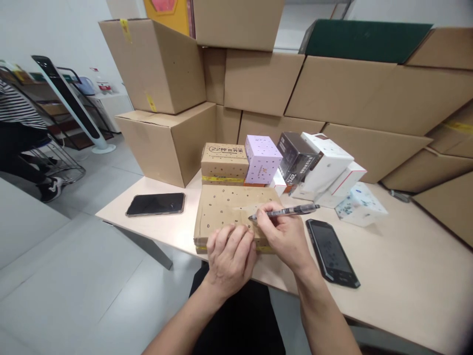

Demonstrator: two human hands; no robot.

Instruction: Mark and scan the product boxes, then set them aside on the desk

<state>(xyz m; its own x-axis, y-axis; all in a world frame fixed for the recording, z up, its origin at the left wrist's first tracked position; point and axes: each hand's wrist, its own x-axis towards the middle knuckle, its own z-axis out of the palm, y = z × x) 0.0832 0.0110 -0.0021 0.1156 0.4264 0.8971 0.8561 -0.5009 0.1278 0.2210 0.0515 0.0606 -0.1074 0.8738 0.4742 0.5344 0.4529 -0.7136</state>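
A small brown cardboard box lies flat at the table's front edge, its top dotted with small dark ring marks and yellow tape along its front side. My left hand presses on its near edge, fingers together and bent over the top. Between the thumb and fingers of my right hand is a pen, held at a low slant. The pen's tip meets or nearly meets the box top, right of its middle. Marks under my hands are hidden.
A black phone lies left and a rugged handheld device right. Behind stand a printed brown box, a purple box, a dark box and white boxes. Large cartons wall the back. A person sits far left.
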